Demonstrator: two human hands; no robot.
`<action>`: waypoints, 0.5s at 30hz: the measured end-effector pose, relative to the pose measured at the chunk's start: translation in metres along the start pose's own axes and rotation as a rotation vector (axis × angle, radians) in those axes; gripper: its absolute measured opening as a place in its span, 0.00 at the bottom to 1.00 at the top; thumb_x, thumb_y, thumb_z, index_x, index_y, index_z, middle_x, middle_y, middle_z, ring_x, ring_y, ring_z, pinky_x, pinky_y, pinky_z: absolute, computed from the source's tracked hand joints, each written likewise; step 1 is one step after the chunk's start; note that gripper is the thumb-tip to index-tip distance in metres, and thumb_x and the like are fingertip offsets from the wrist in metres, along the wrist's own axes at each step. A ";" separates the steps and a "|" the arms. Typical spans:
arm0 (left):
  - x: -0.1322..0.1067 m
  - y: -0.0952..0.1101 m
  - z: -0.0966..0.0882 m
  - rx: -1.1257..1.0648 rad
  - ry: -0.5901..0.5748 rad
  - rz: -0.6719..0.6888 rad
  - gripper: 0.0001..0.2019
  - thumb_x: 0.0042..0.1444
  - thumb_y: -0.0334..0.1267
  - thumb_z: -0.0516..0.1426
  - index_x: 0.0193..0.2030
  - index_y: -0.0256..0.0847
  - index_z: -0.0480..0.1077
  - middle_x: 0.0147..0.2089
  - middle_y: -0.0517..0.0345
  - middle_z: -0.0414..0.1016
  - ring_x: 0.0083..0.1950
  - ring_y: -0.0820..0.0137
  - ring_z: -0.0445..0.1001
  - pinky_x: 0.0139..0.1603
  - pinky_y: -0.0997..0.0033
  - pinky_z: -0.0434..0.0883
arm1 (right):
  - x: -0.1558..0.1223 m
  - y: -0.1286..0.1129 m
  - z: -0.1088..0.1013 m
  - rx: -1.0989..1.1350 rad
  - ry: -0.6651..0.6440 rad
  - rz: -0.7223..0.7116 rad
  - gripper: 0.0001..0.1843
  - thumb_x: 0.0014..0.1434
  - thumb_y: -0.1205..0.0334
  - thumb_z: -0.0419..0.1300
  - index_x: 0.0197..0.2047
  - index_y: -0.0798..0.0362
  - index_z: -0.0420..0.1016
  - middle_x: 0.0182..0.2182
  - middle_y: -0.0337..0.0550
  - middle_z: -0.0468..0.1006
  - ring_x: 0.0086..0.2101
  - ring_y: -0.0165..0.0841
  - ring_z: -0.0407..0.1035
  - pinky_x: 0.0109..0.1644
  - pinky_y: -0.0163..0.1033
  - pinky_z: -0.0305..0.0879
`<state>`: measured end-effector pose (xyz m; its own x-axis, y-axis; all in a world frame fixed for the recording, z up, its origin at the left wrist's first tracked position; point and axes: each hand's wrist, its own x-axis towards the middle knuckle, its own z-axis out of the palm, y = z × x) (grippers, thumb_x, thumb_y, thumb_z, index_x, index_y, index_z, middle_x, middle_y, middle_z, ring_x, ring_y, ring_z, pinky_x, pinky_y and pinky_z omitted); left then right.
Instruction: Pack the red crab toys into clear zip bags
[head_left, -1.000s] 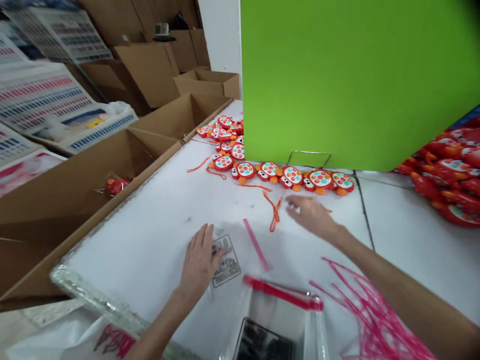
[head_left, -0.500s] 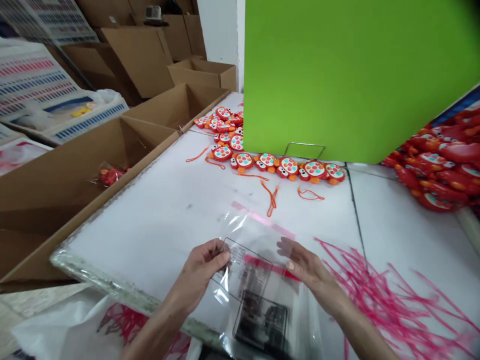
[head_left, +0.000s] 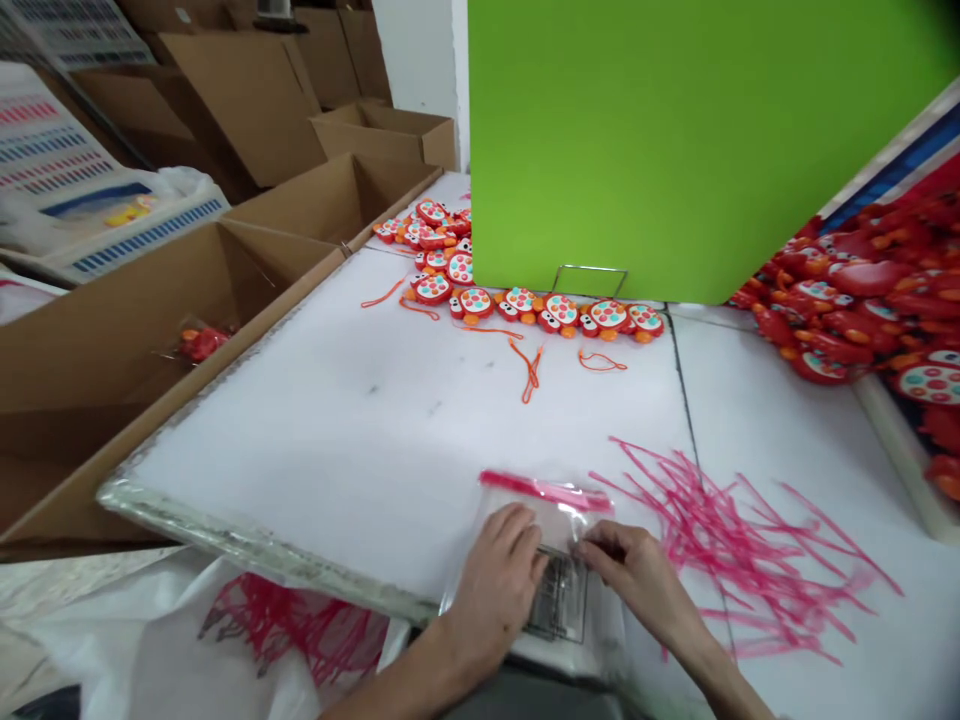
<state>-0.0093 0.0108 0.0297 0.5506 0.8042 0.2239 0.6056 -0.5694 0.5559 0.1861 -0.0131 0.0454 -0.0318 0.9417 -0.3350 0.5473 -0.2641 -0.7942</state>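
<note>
Near the table's front edge lie clear plastic bags point(head_left: 596, 625) with a pink strip across the top and black print. How many are stacked there I cannot tell. My left hand point(head_left: 499, 575) is bent over the upper left of the bags, its fingers curled against the plastic and its thumb hidden. Just to the right, my right hand point(head_left: 634, 575) pinches the plastic between thumb and fingertips. Thin pink strips point(head_left: 727, 530) lie in a loose heap to the right of my right hand.
Red turtle toys point(head_left: 561, 312) line up before a green panel point(head_left: 637, 150), with orange cord loops point(head_left: 531, 372) in front. More red toys point(head_left: 855, 290) pile at the right. An open cardboard box point(head_left: 285, 285) stands along the left table edge. A white sack point(head_left: 142, 650) with pink strips hangs below.
My left hand has moved right and down over the bags. The clear bag that was held up is now down near the table's front edge. My right hand has closed from spread fingers to a pinch.
</note>
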 end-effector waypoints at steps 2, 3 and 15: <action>0.009 0.001 0.018 0.114 -0.044 0.033 0.12 0.55 0.27 0.50 0.47 0.34 0.65 0.50 0.48 0.69 0.53 0.60 0.64 0.53 0.56 0.66 | -0.001 0.001 -0.010 -0.135 0.011 -0.050 0.14 0.57 0.52 0.53 0.32 0.53 0.72 0.25 0.40 0.74 0.25 0.33 0.67 0.30 0.37 0.62; 0.012 -0.001 0.024 0.160 -0.047 0.050 0.13 0.55 0.26 0.50 0.48 0.35 0.65 0.50 0.48 0.68 0.52 0.59 0.64 0.52 0.56 0.66 | 0.001 0.002 -0.019 -0.220 0.050 -0.073 0.15 0.58 0.51 0.52 0.38 0.53 0.71 0.29 0.42 0.75 0.26 0.34 0.68 0.31 0.38 0.63; 0.017 -0.032 0.054 0.293 0.236 0.235 0.11 0.52 0.24 0.47 0.27 0.40 0.66 0.34 0.53 0.74 0.36 0.65 0.72 0.36 0.67 0.70 | 0.207 -0.015 -0.158 -0.885 0.402 -0.295 0.38 0.48 0.76 0.53 0.62 0.52 0.49 0.62 0.54 0.51 0.58 0.46 0.50 0.52 0.49 0.59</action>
<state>0.0114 0.0339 -0.0276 0.5669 0.6449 0.5125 0.6361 -0.7381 0.2252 0.3037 0.2187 0.0683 -0.0709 0.9878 0.1386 0.9911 0.0854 -0.1020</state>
